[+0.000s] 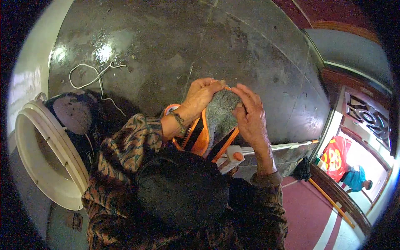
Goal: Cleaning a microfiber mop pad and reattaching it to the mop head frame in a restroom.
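Note:
My left hand [201, 93] pinches a small orange piece [227, 88] at the far end of a grey plush mop pad [222, 107]. Opposite it, my right hand [250, 115] has its fingers on the same end and along the pad's right edge. Beneath my hands lies an orange plastic frame [203, 132], with the pad between its two sides. Dark comb-like teeth [187, 137] show beside the frame, under my left wrist. A white block-shaped fitting [235, 153] and a pale pole [275, 148] extend to the right. My cap and sleeves hide the near end.
A large white plastic bucket [23, 140] lies tipped at the left, beside a rounded grey object [73, 114]. White cord [101, 82] loops over the wet dark floor [162, 40]. At the right are an orange pole [332, 204], a doorway step [339, 193] and a person [356, 178].

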`<act>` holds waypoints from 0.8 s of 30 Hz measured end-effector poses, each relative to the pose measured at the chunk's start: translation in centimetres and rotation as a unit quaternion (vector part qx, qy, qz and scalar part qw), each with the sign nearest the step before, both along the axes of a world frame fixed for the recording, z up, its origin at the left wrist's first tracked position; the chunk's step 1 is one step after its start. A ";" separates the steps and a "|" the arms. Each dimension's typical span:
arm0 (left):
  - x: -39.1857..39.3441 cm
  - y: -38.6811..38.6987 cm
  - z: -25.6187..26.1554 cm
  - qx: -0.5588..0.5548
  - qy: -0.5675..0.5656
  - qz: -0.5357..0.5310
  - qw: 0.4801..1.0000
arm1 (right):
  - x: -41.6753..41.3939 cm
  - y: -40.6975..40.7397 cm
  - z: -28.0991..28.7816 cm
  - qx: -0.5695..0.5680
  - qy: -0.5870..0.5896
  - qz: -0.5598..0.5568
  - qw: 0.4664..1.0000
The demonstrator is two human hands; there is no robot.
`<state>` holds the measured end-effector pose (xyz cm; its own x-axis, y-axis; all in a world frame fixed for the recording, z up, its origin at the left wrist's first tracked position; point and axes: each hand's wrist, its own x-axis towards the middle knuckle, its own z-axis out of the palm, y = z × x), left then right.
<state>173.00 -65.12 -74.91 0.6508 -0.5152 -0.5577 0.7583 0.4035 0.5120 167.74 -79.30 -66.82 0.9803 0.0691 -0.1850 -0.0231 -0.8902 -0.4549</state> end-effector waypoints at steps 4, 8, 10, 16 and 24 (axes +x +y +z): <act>0.4 0.7 -0.7 -0.027 0.032 -0.030 0.999 | -0.7 -2.6 -0.3 0.102 0.053 -0.144 0.983; 0.8 0.7 -1.3 0.000 0.047 -0.071 0.996 | -1.7 -4.6 0.0 0.167 0.399 -0.142 0.890; 1.1 0.9 -1.4 0.036 0.027 -0.084 0.995 | -2.4 -4.1 -0.3 0.210 0.421 -0.099 0.877; 2.6 1.3 -1.5 0.076 0.021 -0.101 0.992 | -4.1 -1.1 -2.3 0.366 0.314 -0.207 0.851; 8.4 -3.3 -3.4 0.423 -0.296 -0.211 0.830 | 3.4 -6.3 -7.9 0.288 0.191 -0.213 0.914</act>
